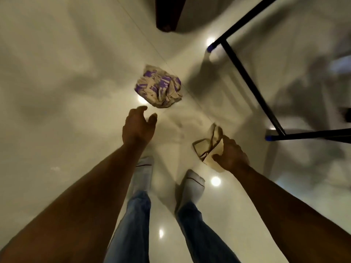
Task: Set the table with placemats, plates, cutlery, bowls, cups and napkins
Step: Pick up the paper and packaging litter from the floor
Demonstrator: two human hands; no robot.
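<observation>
Floor (57,92) fills nearly the whole view, pale and glossy; no tabletop shows, so how much of the setting is done cannot be told from here. Judging by what is visible, the work looks early, with things being gathered and nothing seen laid out; plates, cutlery, bowls and cups are nowhere in view. A crumpled cloth (158,87) with purple print, perhaps a napkin or placemat, lies on the floor just beyond the left hand (137,127), whose fingers are spread and loosely bent, holding nothing, apart from the cloth. The right hand (230,155) grips a folded beige cloth (208,147) with a dark border; black metal legs (247,76) stand to the right, well apart from the crumpled cloth.
</observation>
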